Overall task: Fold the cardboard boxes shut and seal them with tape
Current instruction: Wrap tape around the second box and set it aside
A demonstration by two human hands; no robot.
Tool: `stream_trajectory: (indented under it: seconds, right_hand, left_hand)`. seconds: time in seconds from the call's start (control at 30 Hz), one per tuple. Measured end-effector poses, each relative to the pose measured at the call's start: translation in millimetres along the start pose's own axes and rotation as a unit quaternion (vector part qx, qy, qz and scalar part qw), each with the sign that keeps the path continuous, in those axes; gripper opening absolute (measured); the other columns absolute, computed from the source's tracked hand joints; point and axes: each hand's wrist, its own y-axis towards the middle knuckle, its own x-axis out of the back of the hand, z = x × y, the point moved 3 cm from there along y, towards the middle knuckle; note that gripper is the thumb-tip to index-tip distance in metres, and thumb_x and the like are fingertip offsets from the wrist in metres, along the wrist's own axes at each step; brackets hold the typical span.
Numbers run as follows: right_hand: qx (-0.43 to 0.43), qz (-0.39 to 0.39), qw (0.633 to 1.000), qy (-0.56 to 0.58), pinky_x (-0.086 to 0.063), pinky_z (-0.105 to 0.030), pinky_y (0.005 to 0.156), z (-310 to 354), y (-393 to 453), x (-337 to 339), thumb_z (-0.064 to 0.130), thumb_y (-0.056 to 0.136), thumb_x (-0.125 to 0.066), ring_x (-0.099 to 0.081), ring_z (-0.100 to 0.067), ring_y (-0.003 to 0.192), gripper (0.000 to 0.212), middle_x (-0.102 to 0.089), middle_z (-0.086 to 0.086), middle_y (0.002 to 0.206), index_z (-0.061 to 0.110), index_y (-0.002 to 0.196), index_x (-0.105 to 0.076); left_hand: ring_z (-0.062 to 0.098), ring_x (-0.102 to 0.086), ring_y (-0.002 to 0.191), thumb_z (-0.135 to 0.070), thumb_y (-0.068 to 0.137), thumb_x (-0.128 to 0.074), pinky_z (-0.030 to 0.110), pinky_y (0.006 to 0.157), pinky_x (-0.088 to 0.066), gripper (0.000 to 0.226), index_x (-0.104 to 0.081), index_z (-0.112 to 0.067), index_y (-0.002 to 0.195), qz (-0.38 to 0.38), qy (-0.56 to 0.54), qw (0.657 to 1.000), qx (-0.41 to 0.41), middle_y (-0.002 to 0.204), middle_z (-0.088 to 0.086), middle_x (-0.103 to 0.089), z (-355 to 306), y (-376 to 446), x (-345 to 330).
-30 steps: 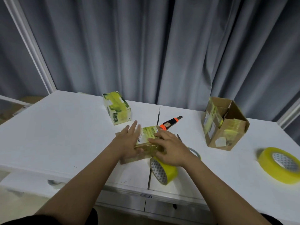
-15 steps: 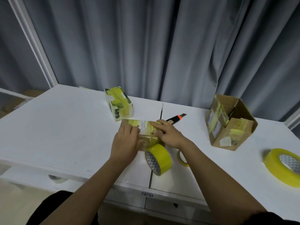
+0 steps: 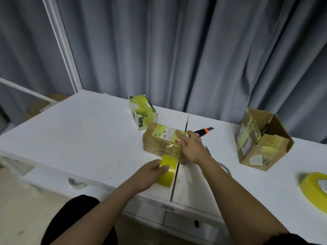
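Hands: left [image 3: 147,175] on tape roll [image 3: 167,171], right [image 3: 192,147] on box [image 3: 161,141].

Your items on the white table:
- Small brown box [image 3: 161,141], closed, yellow-taped and labelled on top, lying flat at centre.
- Yellow tape roll [image 3: 168,171], on edge just in front of it.
- Taped box [image 3: 143,111], closed, behind.
- Larger box [image 3: 261,140], flaps open, tilted, far right.
- Second yellow roll [image 3: 314,190], right edge.

White table [image 3: 74,138] carries a closed box [image 3: 159,140] under the right hand [image 3: 192,149], a taped box [image 3: 142,112] beyond it, an open box [image 3: 261,142] and tape roll [image 3: 316,191] further right.
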Motion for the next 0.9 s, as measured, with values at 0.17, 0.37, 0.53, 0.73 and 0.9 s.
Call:
stream_trajectory:
  seconds: [0.17, 0.37, 0.53, 0.73, 0.9]
  right_hand:
    - [-0.010, -0.010, 0.999, -0.040, -0.022, -0.041, 0.111, 3.9, 3.1, -4.8, 0.040, 0.103, -0.027, -0.019, -0.027, 0.138, 0.043, -0.024, -0.006, 0.151, 0.036, 0.146, -0.035]
    - [-0.050, 0.026, 0.998, -0.009, -0.013, -0.044, 0.116, 9.0, 3.9, -6.2, 0.040, 0.103, -0.025, -0.007, -0.030, 0.144, 0.045, -0.012, -0.007, 0.158, 0.035, 0.149, -0.028]
    - [-0.039, -0.078, 0.961, 0.263, -0.007, -0.040, 0.120, 5.0, -16.2, 7.0, 0.035, 0.104, -0.030, -0.008, -0.022, 0.147, 0.045, -0.013, -0.004, 0.160, 0.027, 0.148, -0.031]
    - [-0.156, -0.145, 0.977, 0.028, -0.035, -0.036, 0.095, -68.0, -82.0, -5.1, 0.008, 0.090, -0.051, -0.045, -0.037, 0.116, 0.033, -0.049, -0.021, 0.123, 0.002, 0.122, -0.055]
    - [-0.151, -0.093, 0.983, -0.041, -0.042, -0.036, 0.089, -83.8, -95.4, -13.9, 0.018, 0.092, -0.051, -0.052, -0.036, 0.108, 0.031, -0.060, -0.023, 0.109, -0.007, 0.110, -0.056]
  left_hand:
    - [0.011, -0.053, 0.082, -0.052, 0.090, -0.045, 0.029, 0.078, -0.040, 0.035, -0.055, -0.019, 0.087, -0.028, 0.059, 0.998, -0.014, 0.085, -0.001, -0.058, 10.9, -12.1, 22.8]
    - [0.007, -0.046, 0.070, -0.039, 0.100, -0.040, 0.025, 0.067, -0.035, 0.029, -0.046, -0.020, 0.078, -0.074, 0.085, 0.994, 0.002, 0.074, -0.005, -0.048, 26.2, -17.9, 17.2]
    - [0.001, -0.049, 0.074, -0.037, 0.101, -0.036, 0.005, 0.061, -0.035, 0.026, -0.052, -0.017, 0.097, -0.075, 0.099, 0.992, 0.008, 0.085, -0.004, -0.055, 17.6, -17.0, 13.3]
    - [0.009, -0.056, 0.091, -0.030, 0.102, -0.036, 0.018, 0.076, -0.042, 0.019, -0.044, -0.025, 0.118, -0.048, 0.019, 0.998, 0.030, 0.102, -0.004, -0.058, 13.7, -16.5, 11.6]
    - [0.013, -0.056, 0.086, -0.020, 0.100, -0.038, 0.025, 0.070, -0.042, 0.019, -0.048, -0.019, 0.117, -0.077, -0.035, 0.994, 0.071, 0.101, 0.003, -0.058, 9.5, -12.3, 7.2]
